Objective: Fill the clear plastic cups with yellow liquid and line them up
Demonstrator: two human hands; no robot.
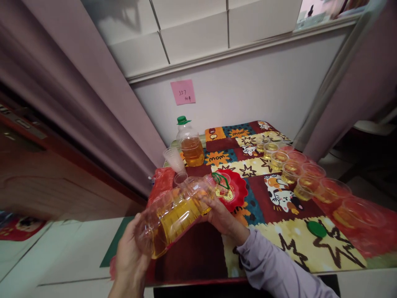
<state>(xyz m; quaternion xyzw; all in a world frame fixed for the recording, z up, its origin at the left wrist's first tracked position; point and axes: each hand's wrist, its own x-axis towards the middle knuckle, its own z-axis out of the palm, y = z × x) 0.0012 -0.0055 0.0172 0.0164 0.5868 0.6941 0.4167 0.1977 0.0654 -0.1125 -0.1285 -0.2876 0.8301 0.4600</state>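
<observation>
A large clear plastic bottle [176,217] of yellow liquid is held tilted, its neck with a green handle [221,180] pointing to the upper right. My left hand [132,244] grips the bottle's base. Near the neck, my right hand [220,215] supports it with curled fingers. The bottle's mouth is over a red scalloped plate [241,192]. What looks like a clear cup rim shows there; whether liquid is running out, I cannot tell. A green cap [316,229] lies on the patterned tablecloth to the right.
Several clear cups [291,171] of pale yellow liquid line the table's right side. Behind the held bottle stand a second, green-capped bottle [192,151] and a leaning stack of clear cups [175,160]. Red plastic [163,182] lies at left. A wall with a pink note [182,92] borders the back.
</observation>
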